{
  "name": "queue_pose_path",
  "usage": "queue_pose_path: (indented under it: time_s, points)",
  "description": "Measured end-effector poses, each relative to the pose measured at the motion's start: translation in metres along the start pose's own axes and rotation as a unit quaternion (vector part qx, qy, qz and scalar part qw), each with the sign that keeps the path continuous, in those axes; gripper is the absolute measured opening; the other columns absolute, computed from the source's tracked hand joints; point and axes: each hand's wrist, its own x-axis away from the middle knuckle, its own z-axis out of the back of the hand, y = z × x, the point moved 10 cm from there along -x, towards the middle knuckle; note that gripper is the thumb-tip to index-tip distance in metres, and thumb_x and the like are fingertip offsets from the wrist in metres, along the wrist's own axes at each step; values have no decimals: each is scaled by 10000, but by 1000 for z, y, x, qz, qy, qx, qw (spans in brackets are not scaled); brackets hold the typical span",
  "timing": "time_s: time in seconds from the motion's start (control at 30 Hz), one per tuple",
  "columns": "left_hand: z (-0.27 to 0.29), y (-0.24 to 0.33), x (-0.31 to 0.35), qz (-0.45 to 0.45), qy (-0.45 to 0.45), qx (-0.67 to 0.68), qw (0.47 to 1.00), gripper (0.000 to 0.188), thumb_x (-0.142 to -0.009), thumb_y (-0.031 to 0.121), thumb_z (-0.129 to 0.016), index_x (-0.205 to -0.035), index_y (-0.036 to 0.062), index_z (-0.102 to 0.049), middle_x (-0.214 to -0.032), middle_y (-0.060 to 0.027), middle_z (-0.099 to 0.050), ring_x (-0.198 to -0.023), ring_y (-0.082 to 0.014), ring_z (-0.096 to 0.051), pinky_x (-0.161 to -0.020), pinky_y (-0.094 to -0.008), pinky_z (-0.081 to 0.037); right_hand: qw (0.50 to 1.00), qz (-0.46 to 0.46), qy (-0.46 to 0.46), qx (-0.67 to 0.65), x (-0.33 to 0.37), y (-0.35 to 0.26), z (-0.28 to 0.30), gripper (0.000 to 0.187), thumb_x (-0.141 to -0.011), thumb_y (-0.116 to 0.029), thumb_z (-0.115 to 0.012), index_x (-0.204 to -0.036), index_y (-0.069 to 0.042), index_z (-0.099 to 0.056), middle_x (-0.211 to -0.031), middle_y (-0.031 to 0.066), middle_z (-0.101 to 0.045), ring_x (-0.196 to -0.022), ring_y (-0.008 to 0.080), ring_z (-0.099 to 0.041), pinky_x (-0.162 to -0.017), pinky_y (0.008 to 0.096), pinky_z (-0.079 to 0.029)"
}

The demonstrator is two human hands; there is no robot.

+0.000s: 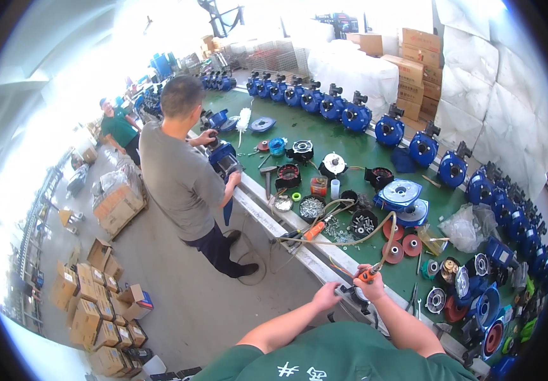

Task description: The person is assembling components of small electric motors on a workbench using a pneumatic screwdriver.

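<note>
At the bench's near edge, my right hand (369,290) is closed around an orange power screwdriver (368,274) with a hose or cord running to it. Below the tool lies a black part (358,301), partly hidden by my hands. My left hand (327,296) is just left of this part, fingers drawn together at its edge; what they pinch is too small to make out. Another orange power tool (314,230) rests on the bench edge farther left. Near my right hand lie reddish-brown discs (393,252) and a wrench (419,309).
The green bench (325,149) carries bowls of screws (312,207), a hammer (267,180), motor housings (288,176) and blue pumps (356,117) along its far side. A co-worker (182,159) in grey handles a blue motor (223,159) to the left. Cardboard boxes (90,317) stand on the floor.
</note>
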Motion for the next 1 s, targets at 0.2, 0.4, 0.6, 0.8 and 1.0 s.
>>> queue_pose_path:
  time_s: [0.2,0.4,0.6,0.8,1.0]
  points:
    - [-22,36,-2,-3,-4,-84,996,647,-801,176,-756,-1379,100,-475,-1283,-199,-542,-1217,-397,-542,-1007,-452,-485,995,25,-42,83,-4,3,3,409,-781,78,-720,-1150,-3,-565,-929,55,-657,-890,131,-639,-826,301,-531]
    - [-23,30,-27,1,-34,-34,999,329,-855,143,-687,-1164,60,-608,-1115,-220,-632,-1071,-419,-605,-910,-494,-503,994,7,-60,96,-6,-13,-10,400,-793,22,-761,-1146,-2,-575,-894,38,-655,-827,110,-630,-763,291,-535]
    - [-27,35,-28,-33,6,10,999,210,-893,168,-623,-1042,21,-642,-1002,-232,-649,-992,-439,-616,-842,-506,-501,991,31,-45,125,-1,-8,-12,378,-792,38,-729,-1132,-6,-568,-883,39,-646,-798,117,-624,-715,283,-529]
    - [-26,31,-28,-40,21,28,999,218,-858,147,-681,-1044,37,-658,-1002,-218,-652,-986,-422,-619,-852,-496,-503,997,32,-43,51,1,-1,-10,395,-753,101,-686,-1116,-5,-572,-864,52,-634,-802,123,-618,-720,279,-525]
    - [-21,37,-26,-28,29,47,998,204,-849,173,-692,-956,7,-642,-922,-198,-628,-944,-395,-610,-841,-476,-495,998,1,-18,60,-8,23,-1,420,-744,102,-689,-1129,-6,-563,-892,58,-632,-826,130,-623,-743,292,-542]
